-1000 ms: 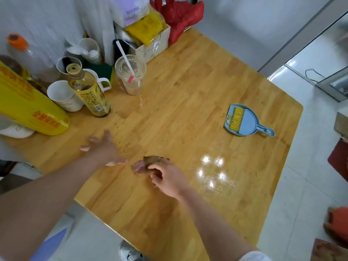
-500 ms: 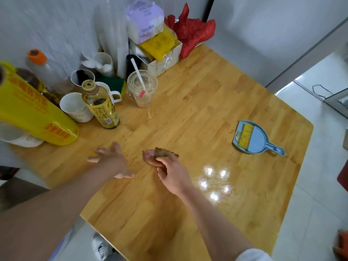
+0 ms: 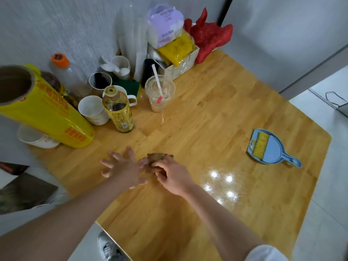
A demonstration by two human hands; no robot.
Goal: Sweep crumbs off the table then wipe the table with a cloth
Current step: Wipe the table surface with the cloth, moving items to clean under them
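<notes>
The wooden counter carried a blue dustpan; well left of it stood a plastic cup, a bottle and a yellow roll.

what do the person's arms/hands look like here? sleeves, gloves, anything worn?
Both hands are bare: no gloves, rings or watch visible on the left hand or right hand. The left forearm is bare as far as the frame shows. The right arm has a short white sleeve at the bottom edge. No marks or bands visible on either arm.
</notes>
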